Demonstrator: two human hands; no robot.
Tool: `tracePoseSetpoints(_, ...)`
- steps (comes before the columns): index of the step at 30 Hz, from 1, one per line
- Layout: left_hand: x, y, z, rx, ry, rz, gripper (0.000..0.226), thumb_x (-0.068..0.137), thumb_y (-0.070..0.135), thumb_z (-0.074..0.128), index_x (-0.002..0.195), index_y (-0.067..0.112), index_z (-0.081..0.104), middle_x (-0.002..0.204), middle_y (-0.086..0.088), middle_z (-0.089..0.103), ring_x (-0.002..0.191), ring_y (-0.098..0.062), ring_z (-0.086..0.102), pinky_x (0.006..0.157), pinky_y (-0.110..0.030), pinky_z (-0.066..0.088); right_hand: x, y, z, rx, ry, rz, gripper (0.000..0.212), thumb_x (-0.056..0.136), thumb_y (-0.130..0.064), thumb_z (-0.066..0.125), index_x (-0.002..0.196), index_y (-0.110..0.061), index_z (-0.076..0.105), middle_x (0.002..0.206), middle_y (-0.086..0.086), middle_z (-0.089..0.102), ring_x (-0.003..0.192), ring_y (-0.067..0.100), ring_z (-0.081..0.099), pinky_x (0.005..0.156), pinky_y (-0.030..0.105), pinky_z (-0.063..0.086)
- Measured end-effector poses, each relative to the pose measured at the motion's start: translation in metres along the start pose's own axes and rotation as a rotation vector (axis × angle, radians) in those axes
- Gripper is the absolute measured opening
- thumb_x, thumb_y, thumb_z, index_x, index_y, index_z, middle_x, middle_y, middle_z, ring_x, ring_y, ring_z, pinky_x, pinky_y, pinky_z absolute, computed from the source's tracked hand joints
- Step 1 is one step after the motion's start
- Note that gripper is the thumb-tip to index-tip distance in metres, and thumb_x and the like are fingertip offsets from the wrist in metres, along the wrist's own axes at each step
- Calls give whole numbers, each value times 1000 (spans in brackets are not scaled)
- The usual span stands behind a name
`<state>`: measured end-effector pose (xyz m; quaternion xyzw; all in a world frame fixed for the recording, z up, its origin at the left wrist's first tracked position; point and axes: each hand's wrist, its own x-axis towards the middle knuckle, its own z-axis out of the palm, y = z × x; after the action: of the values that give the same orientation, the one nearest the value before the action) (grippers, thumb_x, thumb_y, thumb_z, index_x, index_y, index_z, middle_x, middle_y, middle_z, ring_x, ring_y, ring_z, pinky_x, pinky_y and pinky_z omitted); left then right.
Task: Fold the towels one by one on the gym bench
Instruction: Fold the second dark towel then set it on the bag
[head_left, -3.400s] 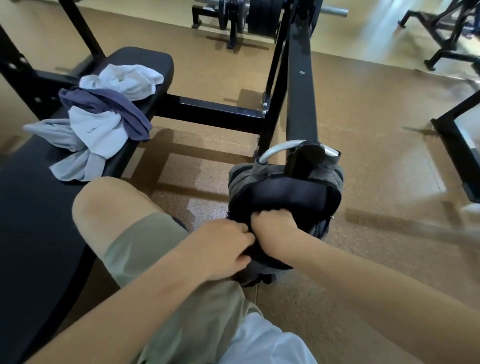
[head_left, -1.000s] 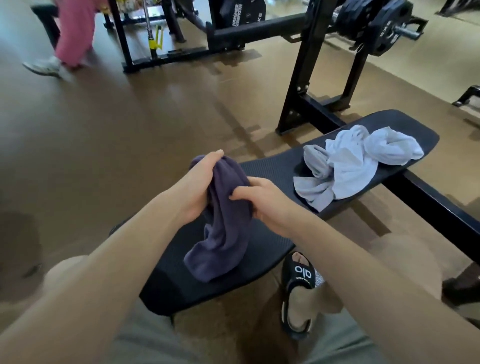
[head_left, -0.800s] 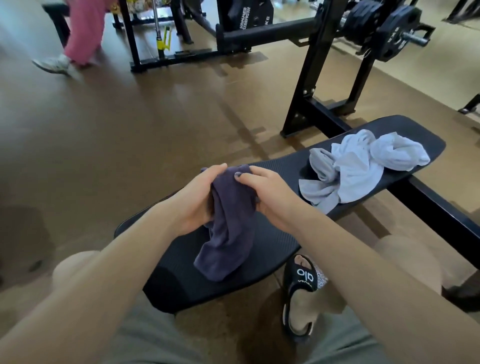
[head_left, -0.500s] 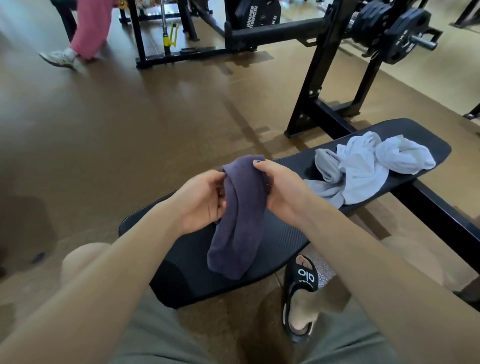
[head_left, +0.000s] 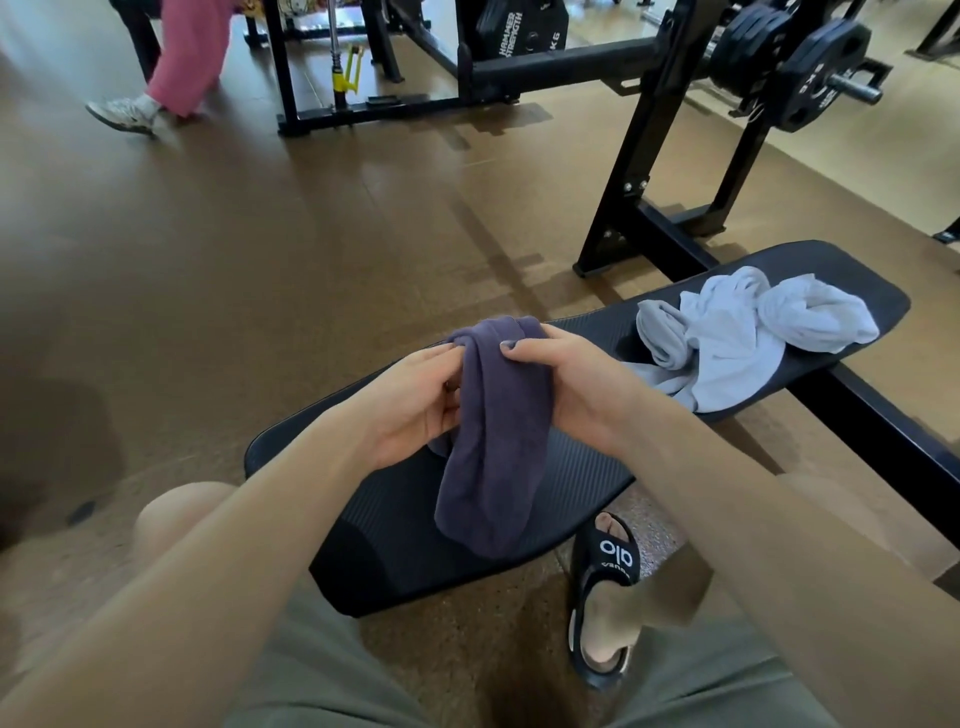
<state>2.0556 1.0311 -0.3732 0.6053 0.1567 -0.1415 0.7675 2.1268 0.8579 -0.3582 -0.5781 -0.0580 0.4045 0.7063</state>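
At frame center, the left hand (head_left: 410, 410) and right hand (head_left: 576, 387) grip a bunched purple towel (head_left: 493, 441) with curled fingers, its lower end draping onto the black gym bench (head_left: 571, 478). A crumpled pile of white and grey towels (head_left: 748, 332) lies on the bench at right.

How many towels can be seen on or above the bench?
3, maybe more hidden. A purple towel hangs from both hands over the bench; a grey towel and a white towel lie crumpled together farther along it.

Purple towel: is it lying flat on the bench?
No, both the left hand and right hand hold the purple towel bunched above the bench.
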Motion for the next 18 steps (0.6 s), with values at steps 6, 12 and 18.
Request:
tracePoseSetpoints(6,-5,3,-4,-77,37,-31,48,108,45,42,142,15,58,143,-12,60,131,-24,59,113,-46,44,-1,4,2,263,11,36,20,103,-17,45,103,-10,64,76,2,68,66,14,67,61,29,56)
tracePoseSetpoints(12,-10,3,-3,-82,28,-24,26,106,21,53,125,25,69,121,-7,74,112,-22,70,98,-40,56,0,8,3,289,-24,41,47,94,9,32,135,5,57,74,3,67,61,9,65,58,25,55)
tracePoseSetpoints(18,-9,1,-9,-66,101,-50,22,104,14,55,117,18,72,107,-9,71,91,-20,66,75,-35,55,-4,9,3,255,-98,42,43,99,8,39,137,-3,57,83,2,71,69,9,70,63,24,57)
